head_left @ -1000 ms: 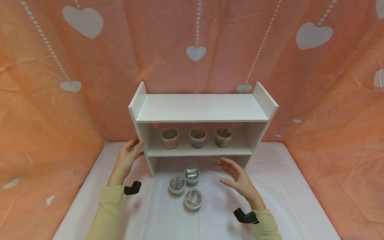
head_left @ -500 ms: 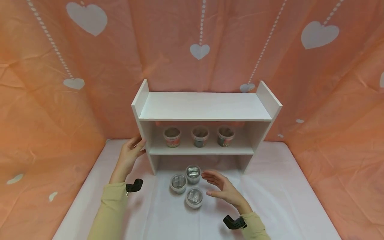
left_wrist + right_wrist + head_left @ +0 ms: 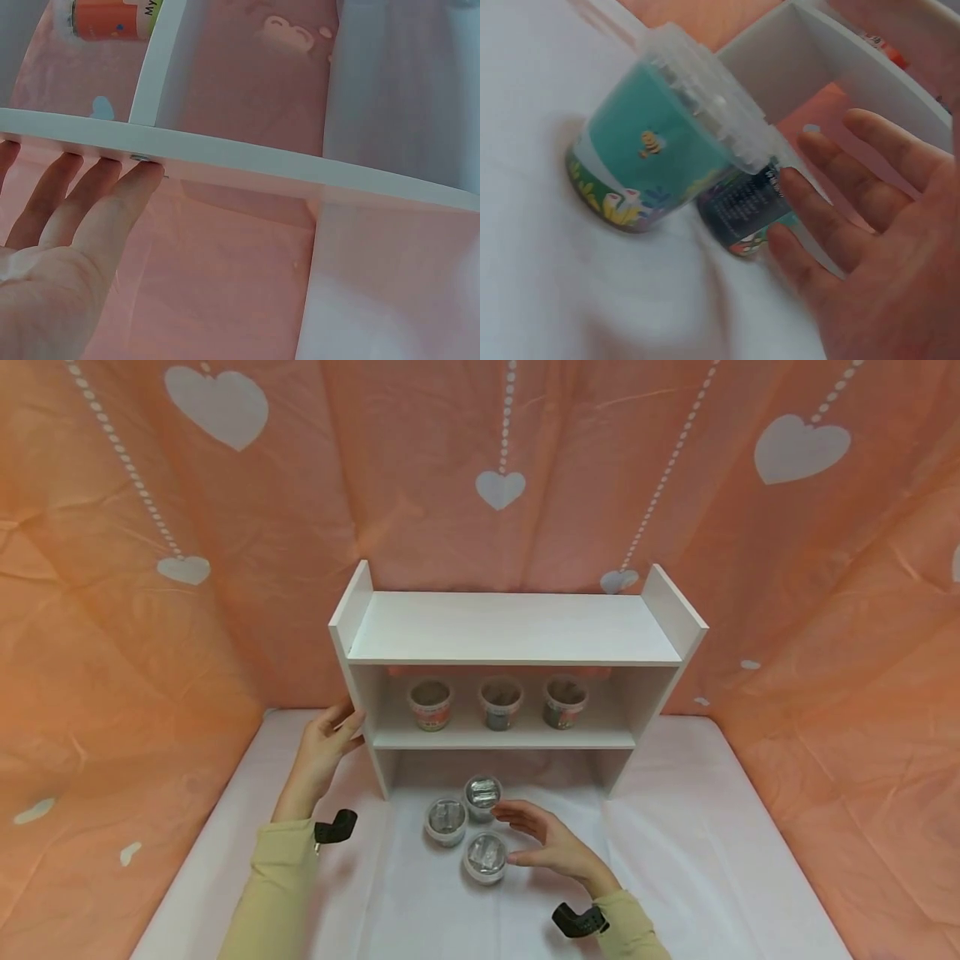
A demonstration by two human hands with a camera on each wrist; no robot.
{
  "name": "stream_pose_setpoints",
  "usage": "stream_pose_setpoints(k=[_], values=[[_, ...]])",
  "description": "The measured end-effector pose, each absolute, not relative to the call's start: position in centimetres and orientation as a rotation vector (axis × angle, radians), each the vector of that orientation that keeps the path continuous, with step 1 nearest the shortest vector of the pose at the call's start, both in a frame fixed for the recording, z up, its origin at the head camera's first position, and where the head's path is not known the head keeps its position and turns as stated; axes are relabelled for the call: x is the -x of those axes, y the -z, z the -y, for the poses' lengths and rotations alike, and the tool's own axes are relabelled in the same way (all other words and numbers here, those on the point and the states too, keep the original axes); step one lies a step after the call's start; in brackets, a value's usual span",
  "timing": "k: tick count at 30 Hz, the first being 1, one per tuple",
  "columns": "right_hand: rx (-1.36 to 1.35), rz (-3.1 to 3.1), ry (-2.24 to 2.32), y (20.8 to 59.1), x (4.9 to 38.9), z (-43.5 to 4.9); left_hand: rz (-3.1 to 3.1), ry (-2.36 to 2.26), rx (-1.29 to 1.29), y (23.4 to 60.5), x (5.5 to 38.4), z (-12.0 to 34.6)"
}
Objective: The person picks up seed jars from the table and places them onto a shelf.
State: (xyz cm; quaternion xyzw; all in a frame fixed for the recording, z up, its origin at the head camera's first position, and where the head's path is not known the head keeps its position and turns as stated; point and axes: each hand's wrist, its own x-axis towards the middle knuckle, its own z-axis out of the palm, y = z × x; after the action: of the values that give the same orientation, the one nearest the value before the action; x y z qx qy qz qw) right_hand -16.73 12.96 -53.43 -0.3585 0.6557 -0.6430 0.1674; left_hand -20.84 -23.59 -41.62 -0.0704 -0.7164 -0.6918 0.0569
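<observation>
My left hand [image 3: 318, 756] rests its extended fingertips against the left side panel of a white shelf unit [image 3: 517, 627]; the left wrist view shows several fingers [image 3: 127, 191] lined up on the panel's edge. Just right of three lidded plastic tubs on the table, my right hand [image 3: 553, 845] is held with fingers spread from the thumb and nothing in its grasp. Its thumb is right by the front tub [image 3: 485, 857], its fingertips by the back tub [image 3: 482, 793]. The third tub [image 3: 446, 821] sits to their left. In the right wrist view, a teal tub [image 3: 652, 142] has a clear lid and bee picture.
On the unit's middle shelf [image 3: 465, 739] stand three cups in a row: a left cup [image 3: 431, 706], a middle cup [image 3: 500, 703] and a right cup [image 3: 564, 703]. A white cloth [image 3: 720, 860] covers the table. Orange fabric [image 3: 420, 460] with white hearts hangs around it.
My right hand has come leftward and slightly down, from beside the shelf's right front to the tubs. My left hand stays against the side panel.
</observation>
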Motion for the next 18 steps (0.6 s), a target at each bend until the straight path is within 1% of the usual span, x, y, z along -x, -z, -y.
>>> stream_pose_setpoints(k=[9,18], values=[[0.969,-1.816,1.804,54.6,16.5,-12.2,2.173,2.095,0.214,41.6,20.9,23.6],[0.994,-1.812,1.830,54.9,16.2,-11.7,2.172,2.096,0.208,41.6,20.8,23.6]])
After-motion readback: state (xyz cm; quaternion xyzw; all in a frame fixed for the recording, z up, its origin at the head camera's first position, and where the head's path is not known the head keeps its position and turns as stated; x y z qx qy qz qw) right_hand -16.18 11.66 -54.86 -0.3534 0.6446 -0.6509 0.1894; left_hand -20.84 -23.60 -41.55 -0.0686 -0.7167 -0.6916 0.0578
